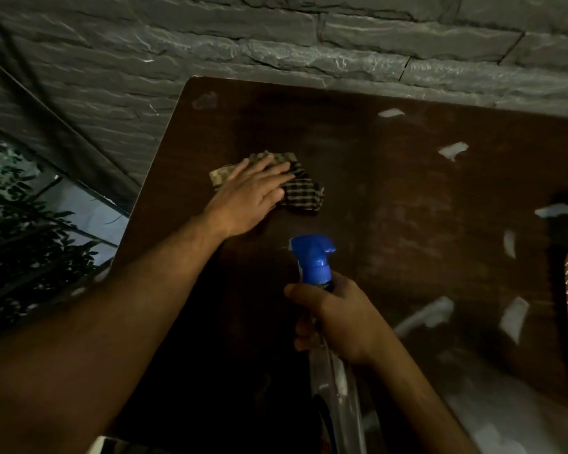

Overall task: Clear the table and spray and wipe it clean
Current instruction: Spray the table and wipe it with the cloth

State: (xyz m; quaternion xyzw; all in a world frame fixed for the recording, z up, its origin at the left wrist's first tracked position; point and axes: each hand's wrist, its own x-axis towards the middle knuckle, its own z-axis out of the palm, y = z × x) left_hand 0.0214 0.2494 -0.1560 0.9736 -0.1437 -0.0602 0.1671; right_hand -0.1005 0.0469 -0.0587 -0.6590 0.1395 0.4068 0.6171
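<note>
Cloth (295,188) on table (391,191), spray bottle (315,267) nearer, to its right

Checked tan/black cloth (295,188), blue sprayer head (313,260) (clear btl), brown table (391,191).

Glossy dark wood table (391,198), woven checked cloth (300,188), blue-plastic-topped clear spray bottle (313,260).
</note>
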